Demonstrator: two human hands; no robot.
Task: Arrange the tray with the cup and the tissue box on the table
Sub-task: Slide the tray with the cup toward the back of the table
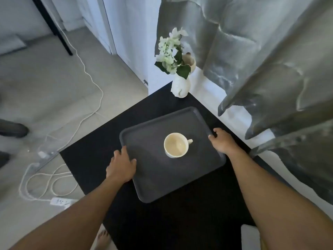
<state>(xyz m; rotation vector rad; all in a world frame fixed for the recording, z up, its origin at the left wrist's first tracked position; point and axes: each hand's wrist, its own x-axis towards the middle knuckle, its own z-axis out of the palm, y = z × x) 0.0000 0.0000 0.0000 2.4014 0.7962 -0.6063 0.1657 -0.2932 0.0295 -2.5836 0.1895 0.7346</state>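
Observation:
A dark grey rectangular tray (155,179) lies on the black table (189,222). A cream cup (175,145) stands upright near the tray's middle, its handle pointing right. My left hand (121,164) grips the tray's left rim, thumb on the inside. My right hand (222,141) holds the tray's right rim, fingers curled over the edge. No tissue box is in view.
A white vase with white flowers (180,85) stands at the table's far corner. Grey curtains (270,69) hang to the right, close to the table edge. White cables and a power strip (59,202) lie on the floor at left. A bare foot (103,239) shows below.

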